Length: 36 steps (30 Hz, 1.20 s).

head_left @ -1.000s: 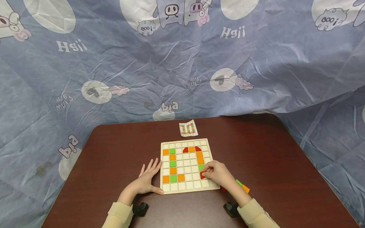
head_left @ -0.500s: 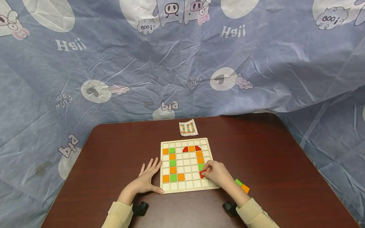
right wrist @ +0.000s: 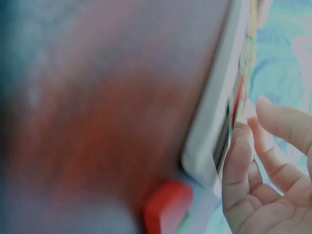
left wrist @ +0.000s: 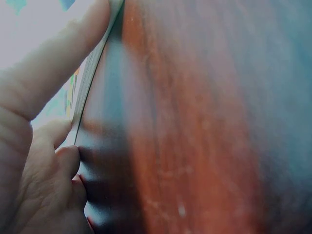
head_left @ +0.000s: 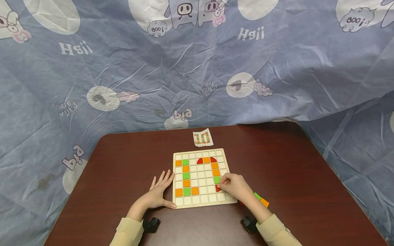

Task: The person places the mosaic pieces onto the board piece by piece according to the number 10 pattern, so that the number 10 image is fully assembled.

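A pale wooden grid board (head_left: 197, 203) lies on the table, with orange, green and red tiles set in some of its squares. My left hand (head_left: 157, 196) spreads along the board's left side, thumb at the near corner. In the left wrist view the thumb (left wrist: 58, 53) and fingers lie along the board's edge. On the board's right part, my right hand (head_left: 235, 186) has its curled fingertips and thumb at a red tile (head_left: 218, 188) with a rounded side, below a green tile (head_left: 217, 179). The hand partly hides this tile.
Loose green (head_left: 257, 195) and orange (head_left: 264, 202) tiles lie beside the right forearm, along with a red piece (right wrist: 168, 207). A small patterned paper card (head_left: 203, 138) lies beyond the board. A blue printed cloth (head_left: 197, 68) hangs behind the table.
The red tile under the right fingertips has turned slightly, and its rounded side now faces the lower right. The left hand and the board have stayed in place.
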{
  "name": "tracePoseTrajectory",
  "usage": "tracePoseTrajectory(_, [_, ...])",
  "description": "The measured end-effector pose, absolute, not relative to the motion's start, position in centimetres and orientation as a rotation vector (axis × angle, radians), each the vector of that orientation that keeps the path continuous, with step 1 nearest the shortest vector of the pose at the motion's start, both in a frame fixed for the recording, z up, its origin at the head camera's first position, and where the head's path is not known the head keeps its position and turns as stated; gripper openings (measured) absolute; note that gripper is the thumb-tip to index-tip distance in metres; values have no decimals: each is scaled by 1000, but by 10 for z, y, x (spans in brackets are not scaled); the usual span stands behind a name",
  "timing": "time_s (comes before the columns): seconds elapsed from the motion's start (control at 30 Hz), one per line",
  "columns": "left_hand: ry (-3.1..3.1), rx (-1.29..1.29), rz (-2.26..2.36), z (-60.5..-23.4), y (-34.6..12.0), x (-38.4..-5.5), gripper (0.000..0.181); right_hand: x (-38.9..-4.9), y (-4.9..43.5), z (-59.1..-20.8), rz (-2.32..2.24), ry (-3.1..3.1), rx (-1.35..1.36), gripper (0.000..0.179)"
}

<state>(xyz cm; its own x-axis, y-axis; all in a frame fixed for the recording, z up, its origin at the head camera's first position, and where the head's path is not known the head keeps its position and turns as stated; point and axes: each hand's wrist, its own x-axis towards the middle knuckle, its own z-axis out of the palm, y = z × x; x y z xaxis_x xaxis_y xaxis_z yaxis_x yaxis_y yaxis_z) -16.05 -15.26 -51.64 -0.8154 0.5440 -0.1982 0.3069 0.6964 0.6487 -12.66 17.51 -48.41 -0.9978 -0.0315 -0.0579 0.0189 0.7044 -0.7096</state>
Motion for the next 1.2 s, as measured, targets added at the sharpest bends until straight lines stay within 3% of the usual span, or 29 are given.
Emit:
tracePoseTrajectory(0.17, [2528, 664, 870, -515, -153, -162, 120, -131, 197, -473, -1299, 2753, 65, 9])
tracePoseTrajectory(0.57, [2531, 655, 858, -516, -154, -162, 121, -120, 249, -470, -1366, 2613, 2, 23])
tracePoseTrajectory(1.2, [2519, 661, 866, -518, -153, -162, 121, -105, 272, -486, -1316, 2570, -132, 38])
